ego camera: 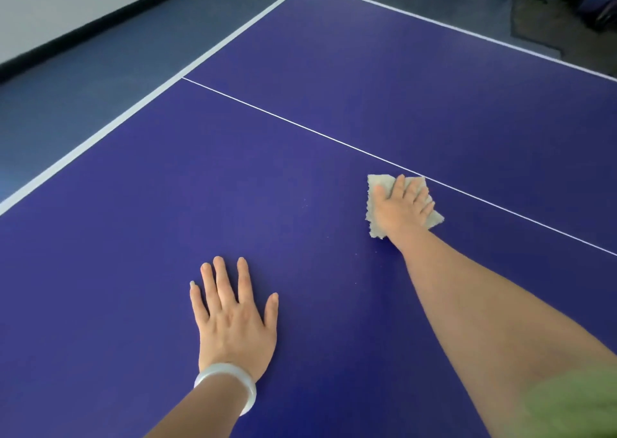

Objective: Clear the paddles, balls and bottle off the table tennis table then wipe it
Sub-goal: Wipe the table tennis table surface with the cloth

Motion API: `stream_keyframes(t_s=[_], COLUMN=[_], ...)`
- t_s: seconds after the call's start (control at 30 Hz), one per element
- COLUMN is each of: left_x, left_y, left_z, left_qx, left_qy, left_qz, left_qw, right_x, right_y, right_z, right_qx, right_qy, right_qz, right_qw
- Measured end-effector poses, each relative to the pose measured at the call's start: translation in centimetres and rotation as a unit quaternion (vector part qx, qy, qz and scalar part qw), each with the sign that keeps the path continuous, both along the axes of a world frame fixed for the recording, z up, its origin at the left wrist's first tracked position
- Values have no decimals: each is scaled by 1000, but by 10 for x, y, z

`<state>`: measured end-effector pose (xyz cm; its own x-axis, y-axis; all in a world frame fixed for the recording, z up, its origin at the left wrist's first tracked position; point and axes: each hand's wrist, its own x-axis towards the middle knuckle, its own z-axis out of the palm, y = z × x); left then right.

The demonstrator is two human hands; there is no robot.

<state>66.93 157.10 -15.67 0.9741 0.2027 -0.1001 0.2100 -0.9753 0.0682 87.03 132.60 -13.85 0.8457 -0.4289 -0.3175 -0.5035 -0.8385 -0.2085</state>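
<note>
Fingers, right hand (402,205): spread flat, pressing one beige cloth (375,224) onto the table tennis table (300,120), just short of the white centre line (300,127). Fingers, left hand (233,317): splayed, palm down on bare surface, bracing me (one pale bangle (230,379) at that wrist). Method, as I judge it: even pressure, overlapping strokes out to the edges. Count in view: cloths, one; paddles, balls, bottles, none.

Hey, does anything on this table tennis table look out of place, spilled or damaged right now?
Nothing stands out. The table surface looks intact. The right hand presses a ragged-edged beige cloth flat beside the centre line, and the left hand rests flat on the table.
</note>
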Motion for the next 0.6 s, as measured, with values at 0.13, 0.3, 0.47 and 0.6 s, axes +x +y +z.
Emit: stream_keyframes(t_s=[0.13,0.3,0.47,0.6], left_x=[2,2,0,0], left_y=[4,3,1,0], left_z=[-2,-4,-1,3], left_qx=[12,12,11,6], left_qy=[-1,-12,-10,-3], left_qz=[10,14,11,9], left_qw=[1000,1000,1000,1000], right_x=[8,-27,-99,-181], right_y=[91,79,-34,-58], right_z=[-5,-10,-16,-18], right_qx=[8,-65,-161,-137], right_qy=[-20,-49,-17,-39], right_qz=[214,343,157,-66], right_qw=[977,936,974,988])
